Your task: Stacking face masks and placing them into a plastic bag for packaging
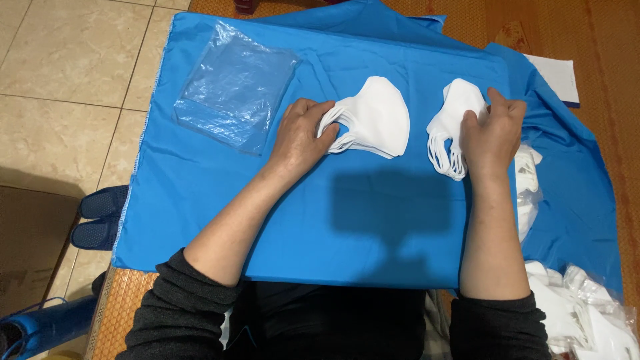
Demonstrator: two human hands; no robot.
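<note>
The left hand [301, 137] lies palm down on the blue cloth [373, 220], its fingers curled over the ear loops of a stack of white face masks [377, 117]; the stack fans away to the hand's right, its long axis running roughly across the cloth. The right hand [492, 133] pinches a second stack of white masks [453, 123], thumb and fingers closed on its right edge, with the loops hanging toward the person. The two stacks sit near each other, the gap between them bare cloth. An empty clear plastic bag [235, 87] lies flat just left of the left hand, so that hand is nearer to it. More bagged masks [587, 320] crowd the cloth's lower right corner.
</note>
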